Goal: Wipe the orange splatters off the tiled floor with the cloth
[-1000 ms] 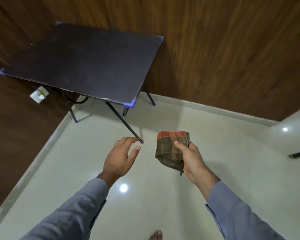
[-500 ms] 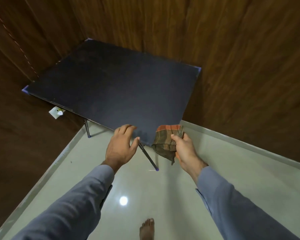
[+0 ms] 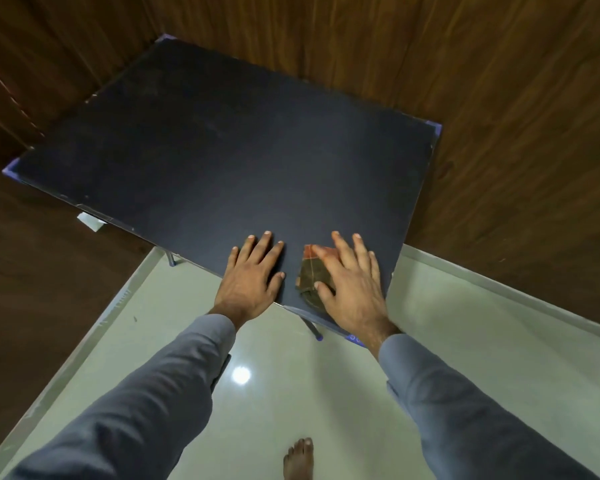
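A folded brown cloth [image 3: 308, 277] with an orange stripe lies on the near right corner of a dark table [image 3: 222, 161]. My right hand [image 3: 350, 282] lies flat on top of the cloth with straight, spread fingers and covers most of it. Just to its left, my left hand [image 3: 253, 271] rests palm down on the tabletop beside the cloth, fingers straight. The pale glossy tiled floor [image 3: 430, 341] shows below the table; no orange splatters appear on the part in view.
Wood-panelled walls [image 3: 499, 98] close in behind and to the left of the table. A metal table leg [image 3: 312, 327] stands under the near edge. A bare foot [image 3: 300, 459] is on the floor at the bottom. A ceiling light reflects on the tiles.
Both hands moved forward and down onto the tabletop. The right hand, which held the cloth in the air, now lies flat on it on the table. The view moved closer to the table.
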